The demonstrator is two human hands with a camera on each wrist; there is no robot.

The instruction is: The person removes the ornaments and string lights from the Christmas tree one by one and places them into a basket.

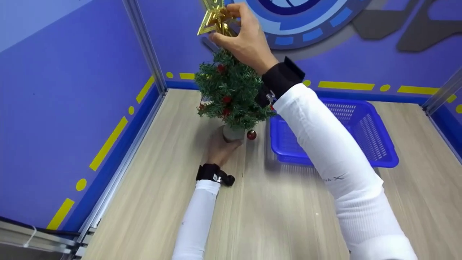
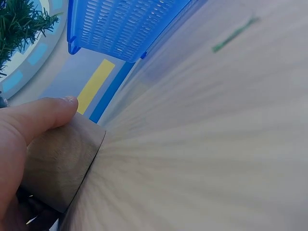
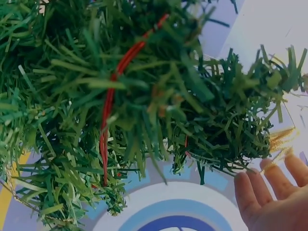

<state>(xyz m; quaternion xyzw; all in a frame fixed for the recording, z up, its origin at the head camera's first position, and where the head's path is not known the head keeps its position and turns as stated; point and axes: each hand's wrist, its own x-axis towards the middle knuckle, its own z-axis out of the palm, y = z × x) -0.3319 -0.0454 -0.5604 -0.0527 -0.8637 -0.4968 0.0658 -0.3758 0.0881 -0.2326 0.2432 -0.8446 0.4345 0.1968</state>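
A small artificial Christmas tree (image 1: 238,88) with red ornaments stands on the table in a round, wood-grained base (image 2: 65,159). Low down, my left hand (image 1: 219,148) grips this base, its thumb lying across the side in the left wrist view. At the treetop, my right hand (image 1: 249,39) holds a gold star (image 1: 210,22) between thumb and fingers. The right wrist view has green branches with a red cord (image 3: 108,113) across most of it, the right fingers beside a gold part (image 3: 281,139). A shiny red bauble (image 1: 251,135) hangs beside the base.
A blue perforated plastic basket (image 1: 388,144) sits on the table to the right of the tree, partly under my right forearm. Blue printed panels (image 1: 90,90) rise at the left and back. A green scrap (image 2: 236,34) lies on the tabletop (image 1: 274,216).
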